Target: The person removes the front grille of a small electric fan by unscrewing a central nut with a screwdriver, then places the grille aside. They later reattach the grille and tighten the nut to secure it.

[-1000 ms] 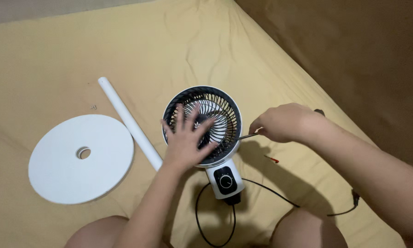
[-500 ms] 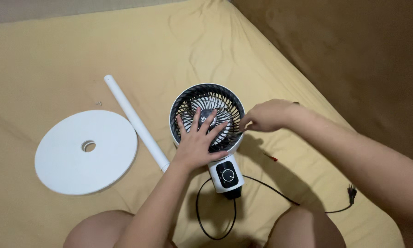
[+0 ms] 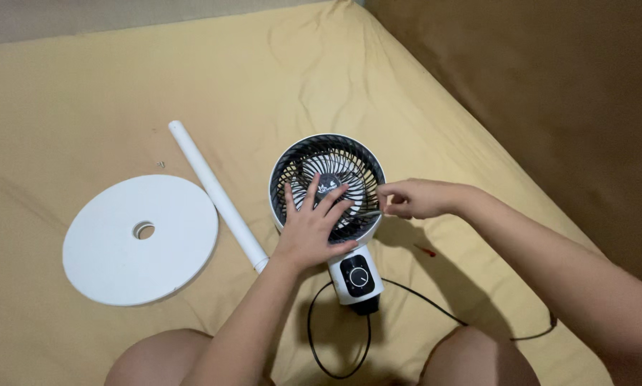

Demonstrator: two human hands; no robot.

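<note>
fan [image 3: 326, 187]: light, rigid plastic, thin grille bends | left hand [image 3: 310, 229]: fingers spread flat on grille | right hand [image 3: 412, 198]: pinched on screwdriver [image 3: 371, 212] at rim | grip: rim or neck

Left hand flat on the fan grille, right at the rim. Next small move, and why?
Probably keep the left hand pressing the fan head steady while the right hand works its thin tool at the grille's right rim, since the tip already sits there.

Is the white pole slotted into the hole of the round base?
No, the white pole lies loose on the sheet beside the round base, whose hole is empty.
</note>
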